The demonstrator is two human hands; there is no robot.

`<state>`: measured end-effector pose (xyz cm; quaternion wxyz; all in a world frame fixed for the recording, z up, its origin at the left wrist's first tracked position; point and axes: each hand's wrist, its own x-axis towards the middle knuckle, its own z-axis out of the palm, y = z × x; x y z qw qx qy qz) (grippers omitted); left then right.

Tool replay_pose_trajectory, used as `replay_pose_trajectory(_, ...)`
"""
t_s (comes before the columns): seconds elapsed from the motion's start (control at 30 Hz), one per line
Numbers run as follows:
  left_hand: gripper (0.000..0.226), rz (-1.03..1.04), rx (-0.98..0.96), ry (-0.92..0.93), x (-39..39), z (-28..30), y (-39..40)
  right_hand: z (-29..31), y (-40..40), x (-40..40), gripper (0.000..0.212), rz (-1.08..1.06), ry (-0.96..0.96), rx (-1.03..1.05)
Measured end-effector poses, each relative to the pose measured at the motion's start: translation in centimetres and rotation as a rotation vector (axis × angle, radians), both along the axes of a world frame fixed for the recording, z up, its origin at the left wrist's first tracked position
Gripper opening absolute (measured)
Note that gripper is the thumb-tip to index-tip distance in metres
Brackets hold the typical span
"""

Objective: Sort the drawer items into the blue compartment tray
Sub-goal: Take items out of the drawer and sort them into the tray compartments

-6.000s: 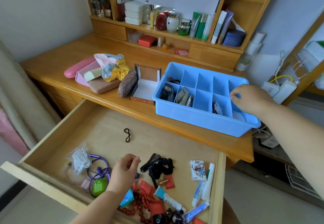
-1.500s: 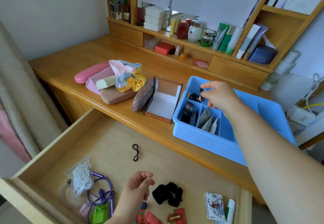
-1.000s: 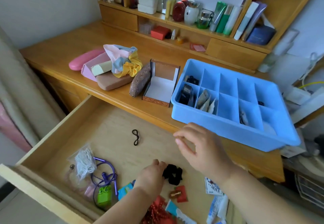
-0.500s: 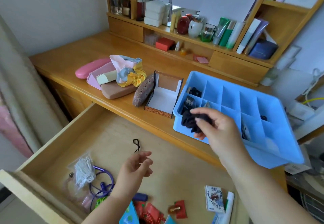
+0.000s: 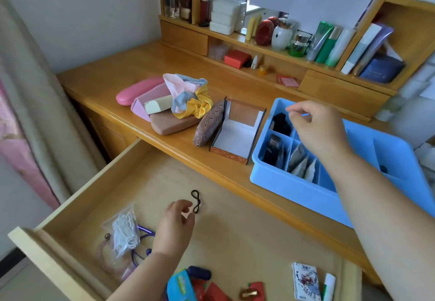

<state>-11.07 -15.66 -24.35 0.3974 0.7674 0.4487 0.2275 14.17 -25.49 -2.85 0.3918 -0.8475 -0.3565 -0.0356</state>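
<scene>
The blue compartment tray (image 5: 289, 186) stands on the desk at the right. A black scrunchie (image 5: 281, 123) lies in its back-left compartment; a dark item (image 5: 273, 150) and grey packets (image 5: 301, 163) fill the front ones. My right hand (image 5: 315, 126) hovers over the tray's back-left part, fingers loosely curled, holding nothing. In the open drawer (image 5: 113, 166), my left hand (image 5: 175, 226) has its relaxed fingertips right beside a black coil hair tie (image 5: 195, 204); I cannot tell whether they touch it.
In the drawer lie a bag of white cord (image 5: 124, 232), a blue pouch (image 5: 180, 286), red packets (image 5: 215, 293), a printed packet (image 5: 306, 282) and a tube (image 5: 329, 286). An open box (image 5: 235, 135), a brown pouch (image 5: 208, 124) and pink cases (image 5: 138, 90) sit left of the tray.
My right hand carried the black scrunchie from the drawer into the tray's back-left compartment and let it go. My left hand moved up the drawer to the coil hair tie.
</scene>
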Motion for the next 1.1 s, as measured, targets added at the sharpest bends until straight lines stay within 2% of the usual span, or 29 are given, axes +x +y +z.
replay_pose_trajectory(0.07,0.031,-0.037,0.015,0.175,1.2,0.0,1.6,-0.3,-1.0,-3.1,0.015,0.138,-0.089,0.101)
replay_pose_trajectory(0.17,0.025,-0.200,0.070,0.513,2.5,0.1,2.5,-1.2,-2.8,-7.9,0.015,0.348,-0.223,0.138)
replay_pose_trajectory(0.23,0.023,-0.334,0.090,0.583,2.7,0.4,2.1,-2.6,-4.2,-10.3,0.017,0.477,-0.247,0.077)
replay_pose_trajectory(0.33,0.013,-0.483,0.031,0.397,2.6,2.1,0.0,-5.5,-6.2,-11.9,0.023,0.583,-0.096,-0.186)
replay_pose_trajectory(0.37,0.008,-0.502,-0.064,0.275,2.3,3.3,-1.2,-6.3,-6.6,-12.1,0.029,0.579,-0.036,-0.306)
replay_pose_trajectory(0.43,0.015,-0.518,-0.337,0.010,1.7,5.7,-3.3,-7.9,-7.3,-12.2,0.045,0.556,0.034,-0.470)
replay_pose_trajectory(0.5,0.017,-0.527,-0.504,-0.187,1.1,7.9,-4.4,-8.3,-7.6,-12.4,0.045,0.521,0.124,-0.461)
replay_pose_trajectory(0.57,0.008,-0.495,-0.630,-0.348,0.9,9.7,-4.5,-7.4,-7.7,-12.5,0.033,0.493,0.230,-0.357)
replay_pose_trajectory(0.63,0.011,-0.419,-0.716,-0.466,1.1,10.5,-4.1,-5.6,-7.5,-12.1,0.036,0.464,0.304,-0.205)
replay_pose_trajectory(0.73,0.012,-0.247,-0.626,-0.429,0.8,8.6,-3.3,-2.0,-6.5,-9.3,0.043,0.329,0.332,0.108)
replay_pose_trajectory(0.8,0.017,-0.140,-0.531,-0.318,-0.1,6.2,-3.1,0.1,-5.3,-6.1,0.036,0.161,0.372,0.302)
replay_pose_trajectory(0.83,0.020,-0.104,-0.500,-0.267,-0.7,4.8,-3.0,0.7,-4.5,-4.3,0.031,0.087,0.387,0.331)
replay_pose_trajectory(0.97,0.027,-0.056,-0.458,-0.147,-2.2,1.4,-2.8,0.8,-0.3,1.5,0.031,-0.077,0.393,0.135)
replay_pose_trajectory(1.1,0.034,-0.124,-0.417,-0.146,-2.1,0.5,-2.9,-0.6,2.4,3.7,0.042,-0.052,0.474,-0.120)
